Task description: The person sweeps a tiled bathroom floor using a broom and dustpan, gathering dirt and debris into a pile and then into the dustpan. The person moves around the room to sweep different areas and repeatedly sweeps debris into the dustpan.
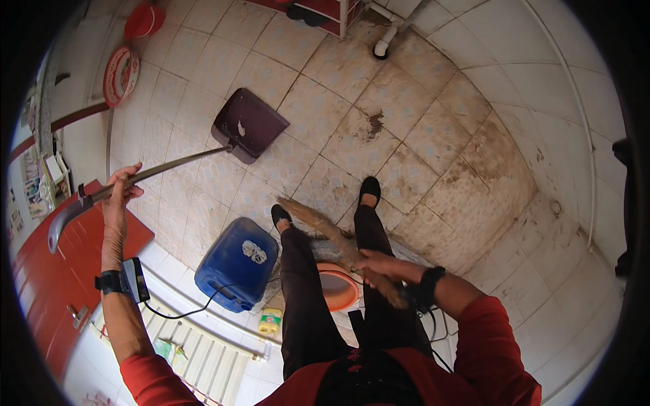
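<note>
Dirty floor tiles, green-labelled yellow jug, left fingers clamped on dustpan handle, right fingers on broom.

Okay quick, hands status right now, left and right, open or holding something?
Left hand: closed on the long handle of the dark dustpan.
Right hand: closed around the straw broom.
</note>
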